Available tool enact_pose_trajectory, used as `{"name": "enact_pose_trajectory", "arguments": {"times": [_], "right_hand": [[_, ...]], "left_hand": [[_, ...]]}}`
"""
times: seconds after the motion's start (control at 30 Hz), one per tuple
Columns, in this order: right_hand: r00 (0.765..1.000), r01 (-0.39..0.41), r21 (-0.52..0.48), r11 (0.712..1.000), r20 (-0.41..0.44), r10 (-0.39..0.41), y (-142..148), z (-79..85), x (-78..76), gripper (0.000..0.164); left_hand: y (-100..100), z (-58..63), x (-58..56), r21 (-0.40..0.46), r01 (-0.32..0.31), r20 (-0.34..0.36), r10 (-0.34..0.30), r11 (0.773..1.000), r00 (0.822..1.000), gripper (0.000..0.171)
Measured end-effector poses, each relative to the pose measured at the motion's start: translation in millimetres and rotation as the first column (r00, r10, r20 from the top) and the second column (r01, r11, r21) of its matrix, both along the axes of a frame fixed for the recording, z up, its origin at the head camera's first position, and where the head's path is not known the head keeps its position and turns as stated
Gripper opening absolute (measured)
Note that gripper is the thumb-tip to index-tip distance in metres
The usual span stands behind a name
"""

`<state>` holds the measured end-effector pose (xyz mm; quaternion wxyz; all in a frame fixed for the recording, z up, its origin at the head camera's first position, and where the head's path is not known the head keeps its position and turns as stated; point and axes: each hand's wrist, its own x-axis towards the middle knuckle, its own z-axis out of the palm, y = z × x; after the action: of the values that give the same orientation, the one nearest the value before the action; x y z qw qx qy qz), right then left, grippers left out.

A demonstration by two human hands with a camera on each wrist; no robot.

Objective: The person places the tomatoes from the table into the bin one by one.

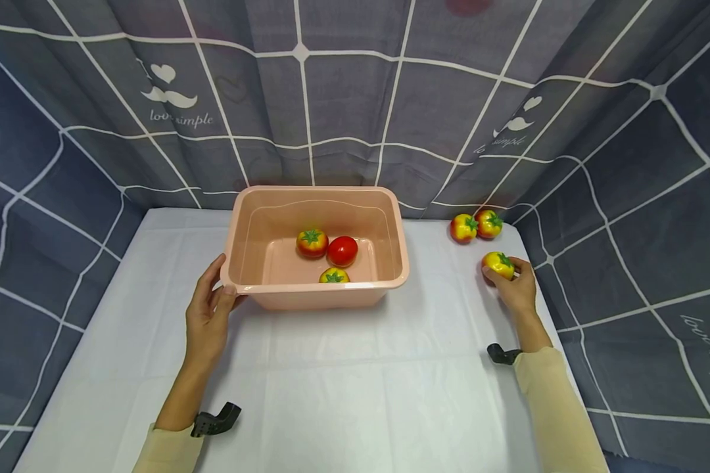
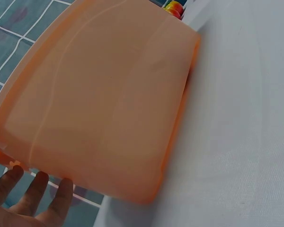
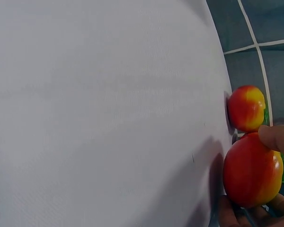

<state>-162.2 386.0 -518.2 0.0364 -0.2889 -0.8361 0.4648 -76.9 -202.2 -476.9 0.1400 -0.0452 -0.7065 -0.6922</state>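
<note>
A pink plastic bin stands near the back of the white table. Inside it lie two red-and-yellow tomatoes with green tops and one plain red tomato. My left hand holds the bin's front left corner, thumb at the rim; in the left wrist view its fingertips touch the bin's side. Over at the right table edge, my right hand grips a red-and-yellow tomato between thumb and fingers. Two more such tomatoes sit side by side just behind it.
A white cloth covers the table. Dark grey curtains with white grid lines hang along the back and both sides, close to the table edges. Black wrist mounts are strapped at both sleeves.
</note>
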Motion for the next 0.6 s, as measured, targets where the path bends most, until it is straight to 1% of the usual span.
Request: {"name": "enact_pose_trajectory", "arguments": {"times": [0.2,0.47,0.6], "right_hand": [[0.999,-0.032,-0.02,0.999,0.013,0.033,-14,3.1,2.4,0.085],[0.997,-0.076,-0.037,0.996,-0.031,0.075,-39,8.0,6.2,0.082],[0.993,-0.11,-0.045,0.993,-0.052,0.108,-51,10.4,8.9,0.081]], "left_hand": [[-1,0.0,-0.1,0.003,0.005,-0.007,-0.005,1.0,1.0,0.059],[-2,-0.5,-0.1,0.013,0.017,-0.016,-0.017,1.0,1.0,0.06],[-2,-0.8,0.3,0.018,0.023,-0.019,-0.023,1.0,1.0,0.06]]}}
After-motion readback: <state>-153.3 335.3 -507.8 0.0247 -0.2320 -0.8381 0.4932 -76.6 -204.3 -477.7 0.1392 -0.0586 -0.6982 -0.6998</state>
